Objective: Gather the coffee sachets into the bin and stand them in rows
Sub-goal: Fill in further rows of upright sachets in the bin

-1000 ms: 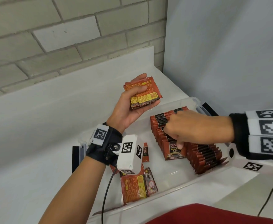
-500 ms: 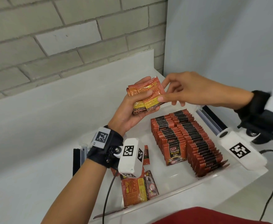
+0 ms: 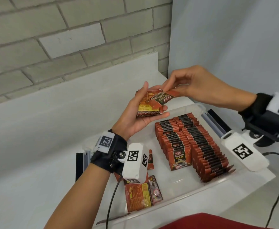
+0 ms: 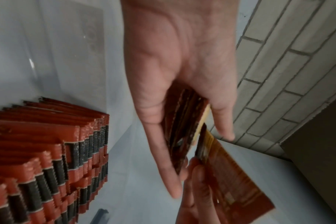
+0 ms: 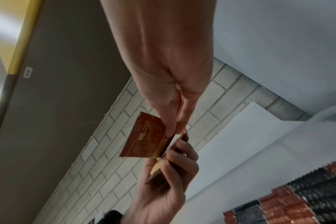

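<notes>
The left hand [image 3: 135, 113] cups a small stack of red foil coffee sachets [image 3: 147, 108] above the clear plastic bin [image 3: 218, 184]. The right hand [image 3: 191, 86] pinches the top sachet [image 3: 164, 97], peeling it off. Next, likely stand it against the near rows [image 3: 193, 146].

The bin [image 3: 234, 183] floor lies bare in front of the standing sachet rows [image 3: 191, 146] and between them and the loose sachets [image 3: 142, 192] at its left end. Both hands [image 3: 135, 116] [image 3: 193, 85] hang above the far rim, leaving the bin's near side unobstructed from above.
</notes>
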The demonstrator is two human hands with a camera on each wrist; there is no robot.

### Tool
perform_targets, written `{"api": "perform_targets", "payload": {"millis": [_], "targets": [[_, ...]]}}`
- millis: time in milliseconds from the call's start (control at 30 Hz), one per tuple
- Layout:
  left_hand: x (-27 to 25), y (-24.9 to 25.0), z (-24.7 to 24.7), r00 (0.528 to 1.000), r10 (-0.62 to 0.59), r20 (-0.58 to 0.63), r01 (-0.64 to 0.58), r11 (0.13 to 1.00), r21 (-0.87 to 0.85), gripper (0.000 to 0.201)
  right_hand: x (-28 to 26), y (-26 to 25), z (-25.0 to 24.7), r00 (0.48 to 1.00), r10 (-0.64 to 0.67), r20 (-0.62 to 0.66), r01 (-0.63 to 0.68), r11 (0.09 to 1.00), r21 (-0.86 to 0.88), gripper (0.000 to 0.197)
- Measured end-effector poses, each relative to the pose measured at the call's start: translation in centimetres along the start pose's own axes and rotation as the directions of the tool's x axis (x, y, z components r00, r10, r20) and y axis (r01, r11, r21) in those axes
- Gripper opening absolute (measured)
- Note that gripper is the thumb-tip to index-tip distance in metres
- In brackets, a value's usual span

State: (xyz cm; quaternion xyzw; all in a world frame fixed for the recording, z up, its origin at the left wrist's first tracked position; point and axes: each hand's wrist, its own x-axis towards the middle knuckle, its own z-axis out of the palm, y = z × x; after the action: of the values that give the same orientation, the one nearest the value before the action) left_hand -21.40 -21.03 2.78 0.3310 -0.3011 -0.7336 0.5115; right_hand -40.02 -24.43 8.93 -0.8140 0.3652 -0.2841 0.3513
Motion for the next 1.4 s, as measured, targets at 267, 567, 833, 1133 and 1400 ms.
{"api": "perform_targets", "payload": {"millis": [267,567,833,1133,1400], "targets": [[0.2,-0.1,-0.1,0.989,0.145,-0.023,-0.145,0.989,-0.009,0.027,0.0,0.2,0.2,0.989,0.127,-0.073,-0.122,0.990,0.075,0.015],[0.3,0.1,-0.4,0.971,0.236,-0.030,-0.236,0.972,-0.003,0.036,-1.0,-0.3,2.3,0.904,0.405,0.136,-0.420,0.787,0.452,0.044],[0.3,0.8,-0.5,0.967,0.226,-0.119,-0.238,0.967,-0.093,0.043,-2.7,-1.5,1.7,0.905,0.307,0.295,-0.370,0.909,0.190,0.032],[0.0,0.7,-0.4,0.967,0.222,-0.125,-0.241,0.957,-0.163,0.015,-6.8,-1.3,5.4,0.640,0.304,0.705,0.126,0.864,-0.487,0.012],[-0.2,0.8,-0.2,0.964,0.212,-0.161,-0.232,0.966,-0.115,0.019,-6.4,-1.1,6.8,0.699,0.345,0.627,0.374,0.571,-0.731,0.014]]}}
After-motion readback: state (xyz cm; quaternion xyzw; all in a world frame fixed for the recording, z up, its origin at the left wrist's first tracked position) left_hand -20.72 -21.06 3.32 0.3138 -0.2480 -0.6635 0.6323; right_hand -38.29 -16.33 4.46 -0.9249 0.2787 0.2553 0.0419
